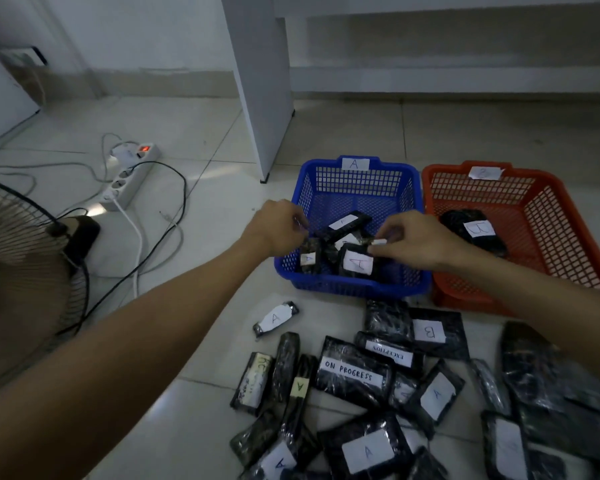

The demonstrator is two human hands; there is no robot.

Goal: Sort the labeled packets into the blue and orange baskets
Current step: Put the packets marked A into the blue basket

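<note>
A small black plastic-wrapped packet is held over the blue plastic mesh basket, which carries a white "A" tag on its far rim. The right hand pinches the packet's white label end between thumb and curled fingers. The left hand is at the basket's left rim with its fingers curled inward; whether it grips the packet's other end cannot be determined because of blur. Inside the blue basket lie several black packets with white labels, the nearest one marked "A". The orange plastic mesh basket stands just beside the blue one on its right, tagged on its far rim, and holds one black packet marked "B". On the pale tiled floor in front of the baskets lies a loose pile of black wrapped packets, with labels reading "A", "B", "ON PROGRESS" and "EXCEPTION". To the left are a white power strip with trailing cables and a round wire-guard fan.
</note>
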